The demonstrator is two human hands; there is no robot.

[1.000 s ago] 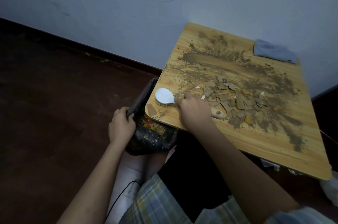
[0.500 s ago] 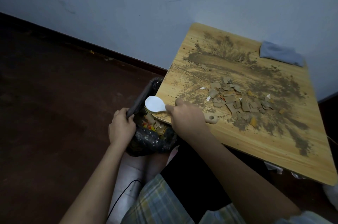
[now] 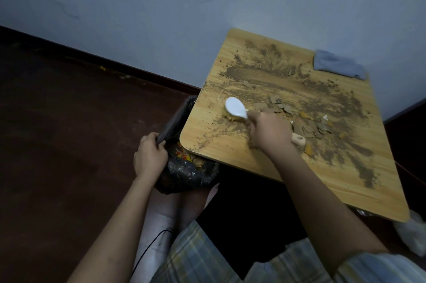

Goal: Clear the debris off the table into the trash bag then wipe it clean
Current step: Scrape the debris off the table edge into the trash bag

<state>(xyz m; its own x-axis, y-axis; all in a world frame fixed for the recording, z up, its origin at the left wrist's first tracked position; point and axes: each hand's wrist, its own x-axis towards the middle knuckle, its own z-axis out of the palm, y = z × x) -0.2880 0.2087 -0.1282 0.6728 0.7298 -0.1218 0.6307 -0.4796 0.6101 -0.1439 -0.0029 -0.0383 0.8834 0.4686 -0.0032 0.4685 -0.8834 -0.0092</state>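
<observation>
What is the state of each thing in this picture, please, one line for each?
Table: dirty, covered with brown dust and scraps.
Cardboard scraps: piled near the table's middle, not yet swept off.
Brush: bristles down on the table, held by the right hand.
Trash bag: mouth held open at the table's edge by the left hand, scraps inside.
Grey cloth: lying unused on the far corner.
</observation>
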